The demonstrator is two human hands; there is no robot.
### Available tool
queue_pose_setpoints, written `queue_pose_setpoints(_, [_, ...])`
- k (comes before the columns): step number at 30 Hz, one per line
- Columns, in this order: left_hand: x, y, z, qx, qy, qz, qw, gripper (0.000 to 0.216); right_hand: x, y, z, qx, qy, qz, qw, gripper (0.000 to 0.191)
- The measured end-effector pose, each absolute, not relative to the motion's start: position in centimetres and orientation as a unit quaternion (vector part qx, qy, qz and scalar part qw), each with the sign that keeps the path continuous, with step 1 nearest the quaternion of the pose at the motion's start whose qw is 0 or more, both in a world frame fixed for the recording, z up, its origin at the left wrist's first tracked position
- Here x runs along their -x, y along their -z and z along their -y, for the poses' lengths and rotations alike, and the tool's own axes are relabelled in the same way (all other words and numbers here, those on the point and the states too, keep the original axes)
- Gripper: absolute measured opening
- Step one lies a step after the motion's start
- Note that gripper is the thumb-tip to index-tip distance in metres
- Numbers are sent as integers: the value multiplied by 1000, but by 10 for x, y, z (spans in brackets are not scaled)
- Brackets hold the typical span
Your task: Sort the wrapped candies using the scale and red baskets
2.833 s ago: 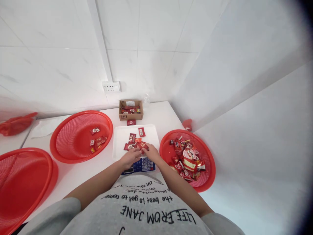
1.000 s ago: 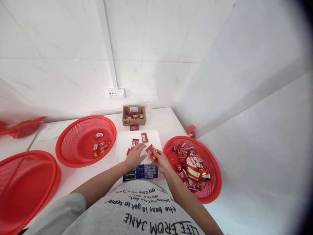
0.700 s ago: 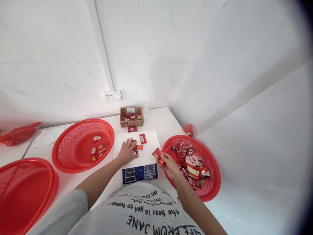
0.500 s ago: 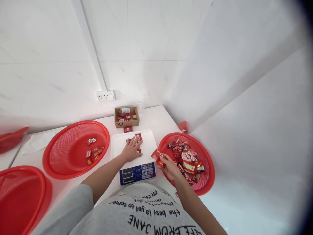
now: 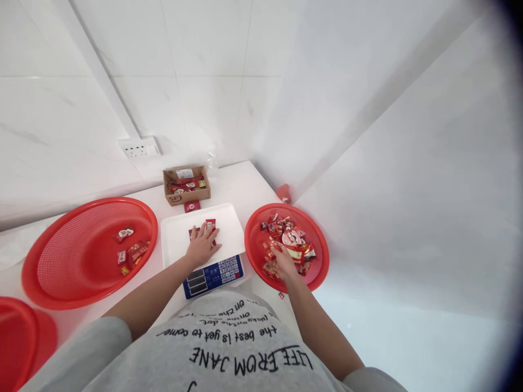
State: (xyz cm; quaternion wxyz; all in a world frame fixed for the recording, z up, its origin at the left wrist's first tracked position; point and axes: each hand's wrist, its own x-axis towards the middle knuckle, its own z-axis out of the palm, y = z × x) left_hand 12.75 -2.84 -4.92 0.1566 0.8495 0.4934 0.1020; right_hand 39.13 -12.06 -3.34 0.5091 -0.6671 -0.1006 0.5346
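My left hand (image 5: 201,246) lies with spread fingers over a few small red packets (image 5: 210,222) on the white pan (image 5: 231,234) of a digital scale. Those packets are partly covered by the fingers. Over the near left part of the right red basket (image 5: 321,234), my right hand (image 5: 285,263) is closed, with red, gold-printed packets (image 5: 267,246) at its fingertips. Their edges blend into the pile, so how many it holds is unclear. Assorted wrapped snacks (image 5: 293,237) fill the basket's middle. The scale's blue keypad panel (image 5: 213,276) faces me.
A small cardboard box (image 5: 186,197) of red packets stands behind the scale, with one red packet (image 5: 192,206) before it. To the left is a large red basket (image 5: 61,228) holding several packets; another red basket (image 5: 24,321) is nearer. Walls border the table behind and right.
My right hand has moved from beside the scale pan into the right basket with the red packets. My left hand stays on the pan's packets. The view has shifted right.
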Motion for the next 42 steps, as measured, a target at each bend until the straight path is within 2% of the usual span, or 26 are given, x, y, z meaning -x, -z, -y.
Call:
queue_pose_setpoints(5, [-118, 38, 51, -838, -129, -510, 145, 53, -418, 57, 122, 732, -470, 351, 345, 38])
queue_pose_setpoints(10, [-102, 32, 86, -791, -172, -573, 129, 51, -428, 79, 98, 774, -287, 523, 211, 43])
queue_pose_setpoints(13, [-93, 29, 104, -778, -186, -586, 129, 51, -431, 89, 74, 760, -221, 584, 179, 43])
queue_pose_setpoints(19, [-90, 22, 118, -744, -202, -624, 128, 53, -431, 104, 24, 744, -207, 618, 151, 49])
queue_pose_setpoints(25, [-88, 25, 124, -724, -200, -647, 129, 54, -422, 116, 20, 748, -195, 623, 116, 44])
queue_pose_setpoints(35, [-82, 33, 126, -705, -187, -662, 171, 52, -412, 110, 56, 737, -233, 612, 163, 40])
queue_pose_setpoints(37, [-82, 35, 123, -710, -186, -655, 177, 52, -408, 96, 60, 761, -242, 560, 223, 43])
queue_pose_setpoints(39, [-83, 38, 120, -718, -184, -647, 179, 52, -398, 74, 64, 765, -277, 481, 328, 48])
queue_pose_setpoints(42, [-83, 42, 116, -727, -179, -638, 183, 53, -374, 31, 69, 683, -420, 413, 431, 56])
